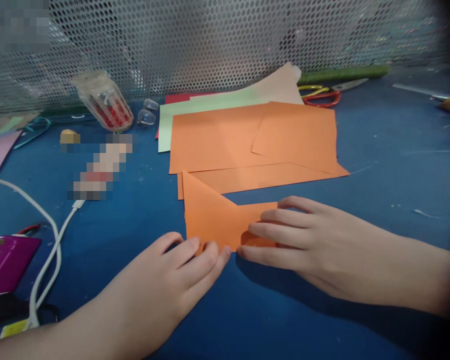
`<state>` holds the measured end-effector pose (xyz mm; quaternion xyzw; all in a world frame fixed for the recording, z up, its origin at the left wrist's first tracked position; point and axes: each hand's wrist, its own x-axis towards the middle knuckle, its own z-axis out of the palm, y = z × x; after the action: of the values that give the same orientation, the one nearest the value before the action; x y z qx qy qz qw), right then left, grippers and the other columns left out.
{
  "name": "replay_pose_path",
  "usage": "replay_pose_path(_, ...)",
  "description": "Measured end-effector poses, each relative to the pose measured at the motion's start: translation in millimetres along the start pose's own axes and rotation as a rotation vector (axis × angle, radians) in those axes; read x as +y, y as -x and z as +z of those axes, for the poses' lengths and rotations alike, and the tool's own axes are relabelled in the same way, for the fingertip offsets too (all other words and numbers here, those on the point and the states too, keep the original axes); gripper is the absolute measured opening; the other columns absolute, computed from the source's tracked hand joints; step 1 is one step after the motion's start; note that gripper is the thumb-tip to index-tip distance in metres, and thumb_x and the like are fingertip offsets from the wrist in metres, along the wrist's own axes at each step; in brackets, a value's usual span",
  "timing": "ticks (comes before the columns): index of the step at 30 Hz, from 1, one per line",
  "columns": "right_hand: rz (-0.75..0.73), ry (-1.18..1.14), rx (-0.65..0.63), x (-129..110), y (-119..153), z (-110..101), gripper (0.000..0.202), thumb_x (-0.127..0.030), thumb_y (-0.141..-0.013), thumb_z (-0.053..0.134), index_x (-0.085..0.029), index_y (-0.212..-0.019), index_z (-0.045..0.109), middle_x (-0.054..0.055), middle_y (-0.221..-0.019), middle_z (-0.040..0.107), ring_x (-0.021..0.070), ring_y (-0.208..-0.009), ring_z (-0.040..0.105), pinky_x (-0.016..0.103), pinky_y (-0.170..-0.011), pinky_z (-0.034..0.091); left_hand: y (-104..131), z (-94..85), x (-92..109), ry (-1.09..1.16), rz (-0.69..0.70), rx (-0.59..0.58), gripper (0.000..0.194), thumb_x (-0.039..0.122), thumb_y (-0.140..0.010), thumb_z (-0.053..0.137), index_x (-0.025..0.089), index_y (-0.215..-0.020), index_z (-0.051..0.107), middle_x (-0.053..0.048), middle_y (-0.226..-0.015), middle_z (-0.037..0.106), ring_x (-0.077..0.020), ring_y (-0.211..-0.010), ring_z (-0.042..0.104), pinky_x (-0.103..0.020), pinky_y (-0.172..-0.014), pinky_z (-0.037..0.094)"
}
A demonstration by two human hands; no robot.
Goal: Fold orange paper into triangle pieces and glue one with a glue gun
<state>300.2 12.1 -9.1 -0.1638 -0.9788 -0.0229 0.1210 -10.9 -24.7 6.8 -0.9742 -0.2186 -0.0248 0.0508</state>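
A folded sheet of orange paper [213, 215] lies on the blue tabletop, with a slanting upper edge that rises to a point on its left. Along its lower left edge, my left hand [176, 280] is closed on the paper with bent fingers; its thumb is hidden. My right hand [303, 240] rests on the right part of the same sheet, its fingers stretched out and slightly apart. Its thumb is out of sight beneath the hand. The fingertips of both hands come close together at the bottom edge.
Behind are orange sheets [217, 137], light green paper [165, 127], red-handled scissors [324, 99] and a green roll [345, 74]. At left stand a tilted jar with red bits [107, 102], glasses [147, 117], a white cable [56, 245] and a purple packet [13, 262]. A perforated metal panel [191, 45] backs the table.
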Motion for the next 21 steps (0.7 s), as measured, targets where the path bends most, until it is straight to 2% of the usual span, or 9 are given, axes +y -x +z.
replay_pose_path(6, 0.04, 0.007, -0.002, 4.9, 17.4, -4.0, 0.056, -0.003, -0.09, 0.045, -0.026, -0.135, 0.07, 0.005, -0.121, 0.082, 0.0251, -0.106, 0.075, 0.044, -0.083, 0.049, -4.3, -2.2, -1.0, 0.009, 0.004, -0.04, 0.057, 0.003, -0.098, 0.049, 0.012, -0.152, 0.066, -0.003, -0.128, 0.084, -0.0237, -0.105, 0.072, -0.037, -0.094, 0.049)
replay_pose_path(11, 0.129, 0.051, 0.029, 6.4, 53.6, -3.4, 0.056, -0.005, -0.091, 0.047, -0.031, -0.135, 0.07, 0.005, -0.127, 0.081, 0.0289, -0.11, 0.075, 0.049, -0.09, 0.048, -2.8, 2.0, -1.1, 0.004, -0.014, -0.029, 0.062, 0.002, -0.097, 0.046, 0.017, -0.154, 0.066, -0.002, -0.128, 0.084, -0.024, -0.111, 0.073, -0.036, -0.101, 0.048)
replay_pose_path(16, 0.183, 0.041, -0.028, 8.9, 88.8, 1.8, 0.064, -0.011, -0.094, 0.048, -0.041, -0.149, 0.065, 0.003, -0.137, 0.079, 0.0315, -0.126, 0.072, 0.054, -0.101, 0.047, -1.9, 5.4, -2.3, 0.016, -0.007, -0.017, 0.065, -0.001, -0.093, 0.046, 0.016, -0.151, 0.068, -0.002, -0.132, 0.083, -0.0234, -0.116, 0.071, -0.036, -0.101, 0.047)
replay_pose_path(21, 0.186, -0.018, 0.006, 13.6, 93.2, -6.1, 0.057, -0.008, -0.096, 0.047, -0.036, -0.142, 0.068, 0.006, -0.138, 0.078, 0.0284, -0.128, 0.072, 0.05, -0.113, 0.049, -0.3, 7.0, -3.9, 0.026, -0.01, 0.006, 0.063, -0.001, -0.094, 0.047, 0.015, -0.153, 0.066, -0.002, -0.128, 0.084, -0.0228, -0.116, 0.071, -0.036, -0.101, 0.048)
